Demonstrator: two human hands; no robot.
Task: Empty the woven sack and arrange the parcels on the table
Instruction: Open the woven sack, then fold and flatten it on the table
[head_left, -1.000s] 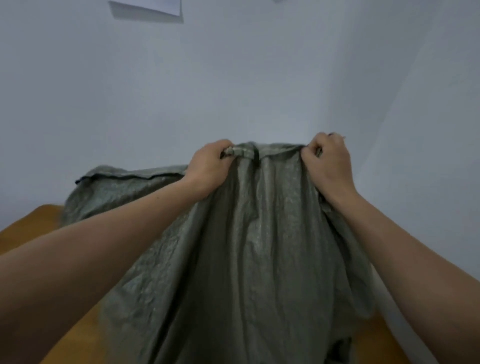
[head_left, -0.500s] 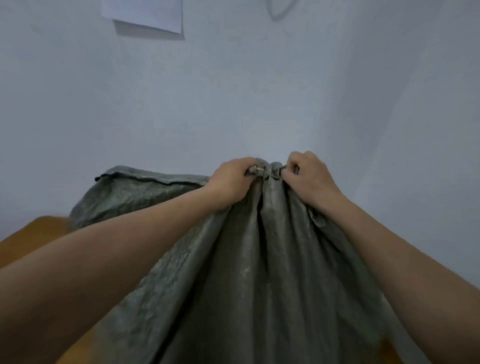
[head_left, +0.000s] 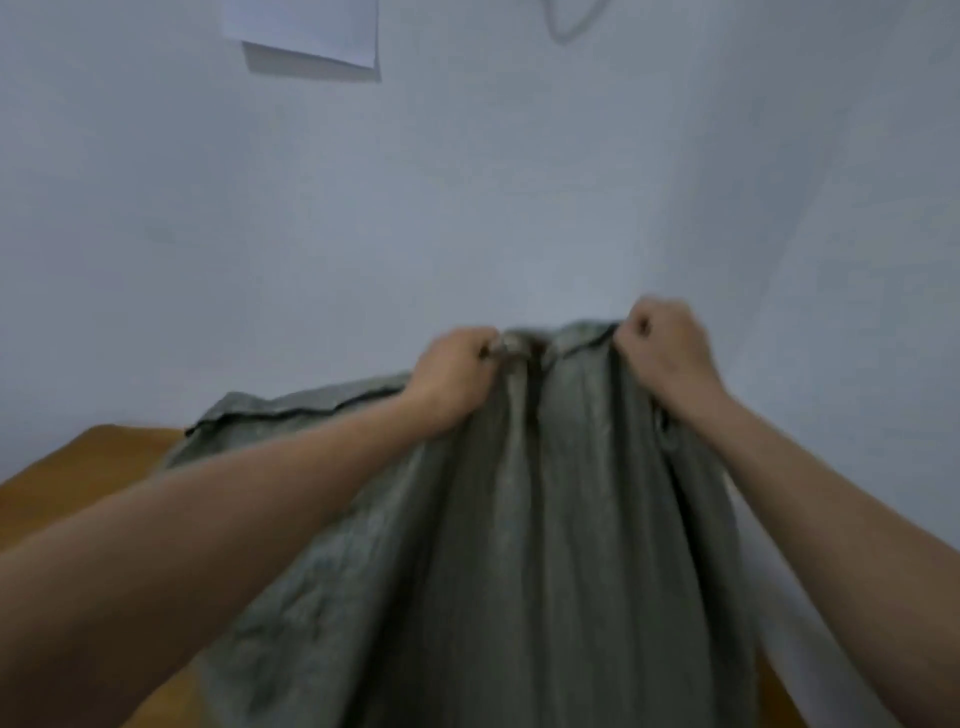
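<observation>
Head view has both hands raised at the centre of the frame, each a tight fist on the upper hem of the woven sack (head_left: 519, 545): the left hand (head_left: 452, 374) bunches the cloth at about 11 o'clock of the sack's bulk, and the right hand (head_left: 670, 353) grips the same edge just beside it toward 1 o'clock, a little higher. From those two grips the grey-green sack hangs straight down, its long axis running 12 to 6 o'clock, so its whole weight lies below and toward the person. A slack fold with a stitched edge sags off toward 9 o'clock behind the left forearm. Neither hand is nearer; they share the hem. Whether the held edge is the mouth or the closed bottom I cannot tell, and no parcels show, so any shake-out would depend on which end hangs low. An orange-brown table (head_left: 78, 478) shows at 8 o'clock under the fold, with a sliver at 5 o'clock. Behind stands a pale blue-grey wall, a white sheet of paper (head_left: 306, 31) fixed at 11 o'clock.
</observation>
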